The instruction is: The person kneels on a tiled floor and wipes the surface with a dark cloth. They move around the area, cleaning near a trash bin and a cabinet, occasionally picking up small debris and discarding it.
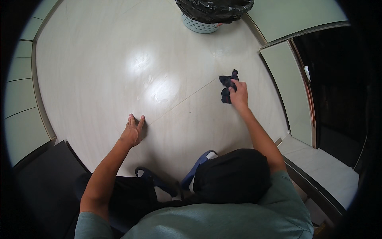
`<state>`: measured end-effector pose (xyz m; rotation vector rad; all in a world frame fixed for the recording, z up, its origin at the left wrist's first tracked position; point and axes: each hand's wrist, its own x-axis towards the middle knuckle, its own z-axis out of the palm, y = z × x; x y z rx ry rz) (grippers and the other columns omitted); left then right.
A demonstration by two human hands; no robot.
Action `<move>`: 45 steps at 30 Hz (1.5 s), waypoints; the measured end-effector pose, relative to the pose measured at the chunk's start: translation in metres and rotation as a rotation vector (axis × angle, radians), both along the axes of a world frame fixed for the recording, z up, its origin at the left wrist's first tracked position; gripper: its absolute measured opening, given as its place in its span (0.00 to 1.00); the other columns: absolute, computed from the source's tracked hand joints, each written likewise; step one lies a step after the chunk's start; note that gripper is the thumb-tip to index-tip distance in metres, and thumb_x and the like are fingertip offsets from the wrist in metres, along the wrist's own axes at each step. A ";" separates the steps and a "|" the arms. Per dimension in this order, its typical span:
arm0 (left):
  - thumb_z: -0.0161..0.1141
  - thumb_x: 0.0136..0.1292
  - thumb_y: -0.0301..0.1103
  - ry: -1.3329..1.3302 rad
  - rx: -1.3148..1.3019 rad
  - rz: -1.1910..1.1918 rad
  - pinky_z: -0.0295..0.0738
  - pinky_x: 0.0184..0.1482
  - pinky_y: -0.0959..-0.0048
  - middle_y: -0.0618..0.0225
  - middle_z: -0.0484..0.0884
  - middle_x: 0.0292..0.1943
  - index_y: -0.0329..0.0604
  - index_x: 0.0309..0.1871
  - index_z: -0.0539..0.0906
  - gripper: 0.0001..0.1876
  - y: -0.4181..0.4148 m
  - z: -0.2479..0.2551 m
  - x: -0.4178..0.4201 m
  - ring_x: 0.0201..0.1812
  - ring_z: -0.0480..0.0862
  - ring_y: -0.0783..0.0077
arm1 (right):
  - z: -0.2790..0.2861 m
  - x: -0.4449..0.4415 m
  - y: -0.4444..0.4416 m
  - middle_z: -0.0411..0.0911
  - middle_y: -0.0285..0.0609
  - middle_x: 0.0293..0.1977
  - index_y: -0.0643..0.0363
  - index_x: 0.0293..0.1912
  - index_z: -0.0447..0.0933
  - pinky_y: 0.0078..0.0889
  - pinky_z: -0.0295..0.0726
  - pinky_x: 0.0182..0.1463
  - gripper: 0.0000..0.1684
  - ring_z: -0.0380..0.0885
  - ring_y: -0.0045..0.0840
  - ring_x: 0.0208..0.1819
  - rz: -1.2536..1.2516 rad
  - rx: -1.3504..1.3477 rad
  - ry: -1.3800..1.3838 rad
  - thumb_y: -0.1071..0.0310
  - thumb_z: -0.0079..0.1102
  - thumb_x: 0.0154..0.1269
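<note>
My right hand (239,95) grips a crumpled dark cloth (227,93) with faint reddish marks. The cloth lies against the pale, glossy floor (179,62), to the right of a thin seam line. On the left, my left hand (133,131) is lowered to the floor with fingers spread and nothing in it. Its palm faces down, and I cannot tell how firmly it presses. Between my arms, blue slippers (198,165) with white socks show below my bent, dark-clothed knees.
A light-blue perforated bin (200,26) lined with a black plastic bag (216,10) stands ahead. Pale green cabinets (298,89) and a glossy black panel (337,98) run along the right. More cabinet fronts (25,92) line the left, above a dark flat mat or panel (53,170).
</note>
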<state>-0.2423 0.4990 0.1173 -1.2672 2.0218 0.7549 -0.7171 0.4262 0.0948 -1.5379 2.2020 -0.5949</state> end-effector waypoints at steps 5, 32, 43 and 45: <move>0.72 0.55 0.39 -0.018 0.044 0.038 0.62 0.72 0.52 0.14 0.44 0.69 0.44 0.79 0.43 0.57 -0.004 0.005 -0.001 0.70 0.59 0.24 | -0.011 0.076 0.037 0.72 0.51 0.45 0.57 0.52 0.78 0.44 0.74 0.55 0.20 0.72 0.46 0.50 0.283 -0.035 0.027 0.74 0.63 0.57; 0.44 0.71 0.32 0.475 -0.380 -0.292 0.50 0.77 0.51 0.44 0.58 0.75 0.34 0.73 0.63 0.28 0.033 -0.020 -0.198 0.76 0.57 0.46 | -0.014 -0.044 0.066 0.79 0.49 0.44 0.58 0.55 0.80 0.33 0.76 0.55 0.21 0.78 0.35 0.47 -0.270 0.028 -0.221 0.67 0.66 0.62; 0.44 0.69 0.27 0.438 -0.420 0.046 0.49 0.78 0.54 0.49 0.55 0.77 0.35 0.75 0.59 0.30 -0.033 -0.010 -0.152 0.77 0.53 0.43 | 0.028 0.026 0.129 0.72 0.52 0.38 0.63 0.61 0.72 0.43 0.76 0.47 0.25 0.74 0.45 0.43 0.318 -0.052 0.094 0.74 0.55 0.65; 0.43 0.70 0.28 0.406 -0.408 -0.030 0.49 0.78 0.54 0.52 0.54 0.78 0.35 0.75 0.59 0.30 -0.034 -0.011 -0.157 0.77 0.53 0.44 | 0.022 0.041 0.146 0.70 0.52 0.38 0.64 0.65 0.68 0.45 0.76 0.46 0.28 0.74 0.45 0.42 0.309 0.084 0.084 0.75 0.53 0.65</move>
